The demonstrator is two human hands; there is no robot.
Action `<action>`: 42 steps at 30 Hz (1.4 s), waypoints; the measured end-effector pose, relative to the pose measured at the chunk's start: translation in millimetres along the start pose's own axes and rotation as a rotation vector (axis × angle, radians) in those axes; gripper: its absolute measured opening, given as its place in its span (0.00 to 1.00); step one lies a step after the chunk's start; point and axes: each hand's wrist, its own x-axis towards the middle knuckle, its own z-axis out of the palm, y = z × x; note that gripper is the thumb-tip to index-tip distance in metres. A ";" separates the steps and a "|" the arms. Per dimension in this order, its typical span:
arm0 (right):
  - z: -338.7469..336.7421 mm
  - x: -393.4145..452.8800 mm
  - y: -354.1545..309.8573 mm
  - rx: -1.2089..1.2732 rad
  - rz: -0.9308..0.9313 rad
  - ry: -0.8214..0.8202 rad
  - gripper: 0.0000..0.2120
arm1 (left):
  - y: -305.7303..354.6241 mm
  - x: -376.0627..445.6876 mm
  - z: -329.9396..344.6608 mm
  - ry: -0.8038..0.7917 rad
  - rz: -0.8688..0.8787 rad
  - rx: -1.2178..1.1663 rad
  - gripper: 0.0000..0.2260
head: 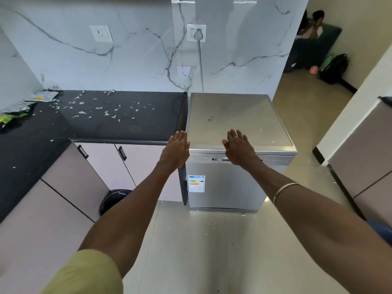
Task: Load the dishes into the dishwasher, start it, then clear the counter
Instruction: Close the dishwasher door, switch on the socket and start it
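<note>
Black counter point(127, 122) scrap-littered beside closed dishwasher point(239, 124); left hand point(177, 148), right hand point(239, 148) flat, empty.

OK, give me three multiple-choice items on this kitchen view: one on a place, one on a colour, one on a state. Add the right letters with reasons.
1. Where is the bin?
A. on the floor below the counter cabinets, left of the dishwasher
B. on top of the dishwasher
C. on the counter

2. What colour is the counter?
A. white
B. black
C. wood brown

3. What state is the dishwasher door in?
A. fully lowered
B. half open
C. closed

Answers:
1 A, it shows low down behind the left forearm, by the cabinet fronts.
2 B, the top is black, strewn with pale scraps.
3 C, the front stands flush and upright, with the left hand and right hand spread open and empty near its top edge.
</note>
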 end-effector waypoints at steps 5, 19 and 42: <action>4.2 7.1 -14.5 0.001 0.001 0.019 0.25 | -14.1 5.5 -4.5 0.010 0.022 -0.001 0.23; 43.0 144.6 -79.2 0.034 -0.156 0.000 0.25 | -106.5 65.3 -16.4 0.061 -0.123 -0.001 0.23; 135.2 337.2 -454.2 0.123 -0.845 -0.203 0.28 | -408.5 22.0 -125.7 0.353 -0.893 0.060 0.24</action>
